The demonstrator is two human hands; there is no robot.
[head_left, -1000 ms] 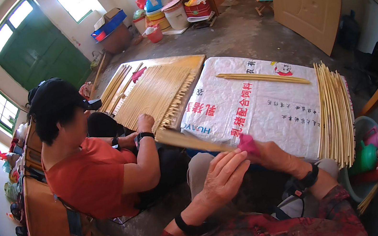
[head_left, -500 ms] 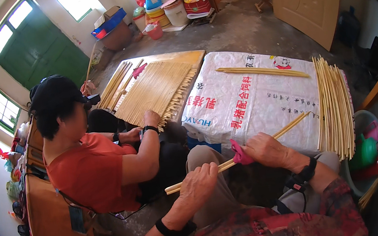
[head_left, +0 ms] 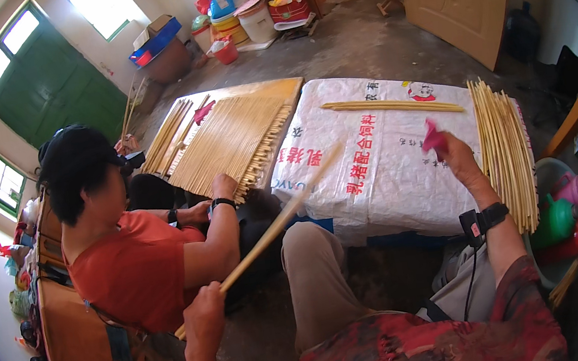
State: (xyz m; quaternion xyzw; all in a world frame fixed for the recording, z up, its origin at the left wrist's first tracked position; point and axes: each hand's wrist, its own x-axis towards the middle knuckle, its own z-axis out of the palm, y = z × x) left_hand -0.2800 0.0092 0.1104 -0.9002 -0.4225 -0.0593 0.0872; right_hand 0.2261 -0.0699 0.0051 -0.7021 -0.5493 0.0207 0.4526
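My left hand (head_left: 203,316) is closed around pale wooden sticks (head_left: 268,239). They slant up and to the right past my knee, their far part blurred; two seem held together, but I cannot count them surely. Over the right part of the white-covered table, my right hand (head_left: 459,160) grips a bunched pink cloth (head_left: 433,136) that pokes up from its fingers, apart from the sticks. Beyond it, a few sticks (head_left: 393,107) lie crosswise on the white sheet (head_left: 359,207). A thick row of sticks (head_left: 503,150) is stacked along the table's right edge.
At my left, a person in an orange shirt (head_left: 128,273) has both hands by a flat layer of sticks (head_left: 225,149) on a wooden board (head_left: 285,91). A basin (head_left: 542,182) with green, red and pink vessels stands at right. Tubs (head_left: 256,22) line the back wall.
My right hand has come off the sticks with the pink cloth and moved up and right. My left hand has swung left and down, carrying the sticks away from the table.
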